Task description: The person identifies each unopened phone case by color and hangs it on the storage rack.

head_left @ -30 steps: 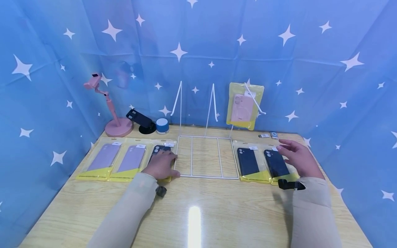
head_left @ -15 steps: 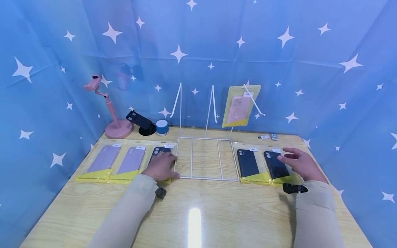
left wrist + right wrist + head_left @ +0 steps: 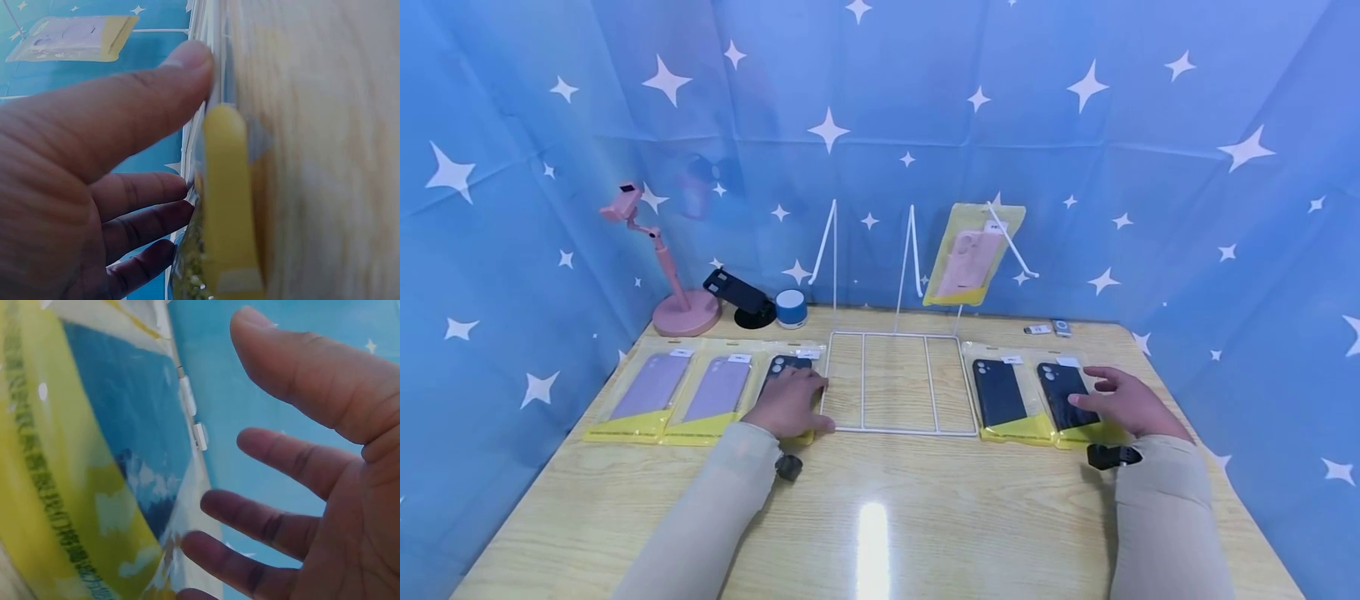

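My left hand (image 3: 787, 402) lies over a bagged black phone case (image 3: 790, 364) left of the white wire rack (image 3: 898, 432), covering much of it. In the left wrist view, the thumb (image 3: 150, 106) and fingers reach the bag's edge without curling round it. At the far right, my right hand (image 3: 1133, 406) hovers by a bagged dark phone case (image 3: 1063, 396), its fingers spread and holding nothing; the right wrist view shows that yellow-clear bag (image 3: 94, 487) beside the fingertips. A bagged pink phone case (image 3: 972, 257) hangs tilted on the rack's right hook.
Two bagged lilac phone cases (image 3: 718, 387) lie at the left. Another bagged dark case (image 3: 998, 392) lies beside the rack's right side. Behind stand a pink stand (image 3: 687, 312), a black phone holder (image 3: 737, 292) and a blue-white cylinder (image 3: 792, 308). Two small items (image 3: 1062, 327) lie back right.
The hanging bag has swung, its lower end shifting left, and now slants more. My right hand has drawn back slightly to the right and down. My left hand stays in place.
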`<state>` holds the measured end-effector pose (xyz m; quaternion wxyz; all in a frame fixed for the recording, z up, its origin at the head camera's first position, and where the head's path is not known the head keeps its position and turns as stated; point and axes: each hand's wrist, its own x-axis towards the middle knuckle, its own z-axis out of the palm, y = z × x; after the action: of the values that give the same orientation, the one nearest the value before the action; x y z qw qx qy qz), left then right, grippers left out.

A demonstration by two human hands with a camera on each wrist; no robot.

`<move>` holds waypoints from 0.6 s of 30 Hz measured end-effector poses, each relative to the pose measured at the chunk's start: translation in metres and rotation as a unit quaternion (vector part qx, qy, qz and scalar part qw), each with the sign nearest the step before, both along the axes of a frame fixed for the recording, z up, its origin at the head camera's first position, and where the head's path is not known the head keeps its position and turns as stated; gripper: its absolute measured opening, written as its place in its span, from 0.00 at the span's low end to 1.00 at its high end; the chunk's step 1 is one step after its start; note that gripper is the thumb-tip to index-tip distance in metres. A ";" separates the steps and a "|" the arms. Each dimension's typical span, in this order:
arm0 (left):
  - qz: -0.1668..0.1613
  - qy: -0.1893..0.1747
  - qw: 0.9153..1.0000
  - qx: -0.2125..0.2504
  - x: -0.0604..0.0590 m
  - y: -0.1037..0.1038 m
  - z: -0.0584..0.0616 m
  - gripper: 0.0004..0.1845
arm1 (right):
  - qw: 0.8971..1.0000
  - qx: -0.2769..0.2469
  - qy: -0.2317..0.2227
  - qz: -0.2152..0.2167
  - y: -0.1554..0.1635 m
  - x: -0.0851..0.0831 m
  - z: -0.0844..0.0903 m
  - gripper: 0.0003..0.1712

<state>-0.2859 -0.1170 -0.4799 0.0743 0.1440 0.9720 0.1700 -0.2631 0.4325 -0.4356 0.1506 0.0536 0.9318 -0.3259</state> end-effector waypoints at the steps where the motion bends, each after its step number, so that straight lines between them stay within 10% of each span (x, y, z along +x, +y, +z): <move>1: 0.000 0.000 1.000 0.000 0.000 0.000 0.000 0.44 | 1.000 0.001 -0.001 0.001 0.001 -0.001 -0.001 0.62; 18: 0.000 0.000 1.000 -0.006 0.000 0.001 0.001 0.44 | 0.993 0.111 -0.014 -0.024 -0.008 -0.006 -0.018 0.77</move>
<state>-0.2861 -0.1159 -0.4794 0.0757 0.1439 0.9729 0.1643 -0.2696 0.4243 -0.4537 0.1488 0.0973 0.9585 -0.2230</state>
